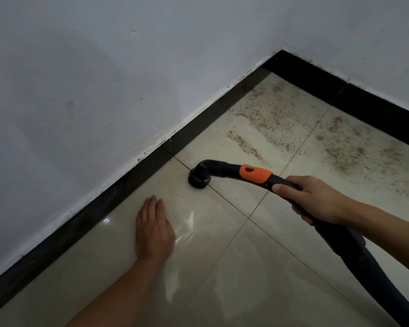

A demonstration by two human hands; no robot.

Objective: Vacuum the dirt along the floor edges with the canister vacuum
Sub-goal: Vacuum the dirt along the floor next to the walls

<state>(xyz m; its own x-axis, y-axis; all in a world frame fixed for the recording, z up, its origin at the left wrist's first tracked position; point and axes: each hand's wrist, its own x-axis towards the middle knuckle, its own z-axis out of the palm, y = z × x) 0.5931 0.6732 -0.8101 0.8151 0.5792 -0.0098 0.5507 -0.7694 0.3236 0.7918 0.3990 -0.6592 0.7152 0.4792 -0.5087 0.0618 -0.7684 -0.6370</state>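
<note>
While right hand (315, 200) grips black vacuum handle (257, 174), fingers wrapped fully round it behind orange band, round nozzle (198, 179) sits flat on floor (222, 267), on tile joint, near black skirting (128, 182). Hose (364, 267) runs from handle toward lower right edge of view. Left hand (154, 232) lies flat on floor, palm down, fingers extended together, holding nothing, between nozzle and skirting side. Brown dirt (281, 121) spread over tiles beyond nozzle, toward corner; nozzle apart from it.
</note>
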